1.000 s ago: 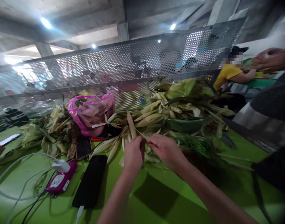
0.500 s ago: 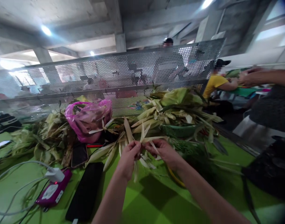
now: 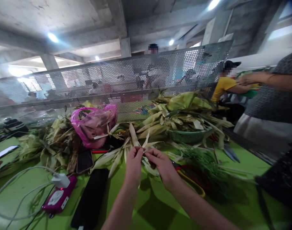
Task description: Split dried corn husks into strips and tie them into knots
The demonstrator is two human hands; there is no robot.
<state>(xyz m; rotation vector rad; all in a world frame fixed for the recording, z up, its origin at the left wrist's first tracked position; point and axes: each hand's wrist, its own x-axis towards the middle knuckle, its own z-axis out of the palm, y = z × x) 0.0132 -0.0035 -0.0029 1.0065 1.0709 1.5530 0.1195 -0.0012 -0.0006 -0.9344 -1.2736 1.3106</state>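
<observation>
My left hand (image 3: pixel 133 164) and my right hand (image 3: pixel 160 164) meet above the green table (image 3: pixel 160 207), both pinching a small bundle of pale corn husk strips (image 3: pixel 146 145) that fans up between the fingertips. More loose husks (image 3: pixel 114 156) lie just beyond and left of my hands. A big heap of green and yellow husks (image 3: pixel 184 111) rises behind, over a green basket (image 3: pixel 187 135).
A pink plastic bag (image 3: pixel 93 124) sits among husks at centre left. Phones (image 3: pixel 90 198), a pink power bank (image 3: pixel 58 198) with white cable lie at the near left. Scissors with a yellow handle (image 3: pixel 191 182) rest right of my hands. A perforated metal screen (image 3: pixel 112 80) backs the table; people stand at the right.
My hands lifted the husk strips off the pile, then came slightly lower and nearer while still pinching them. The camera view shifted; a person on the right moved closer.
</observation>
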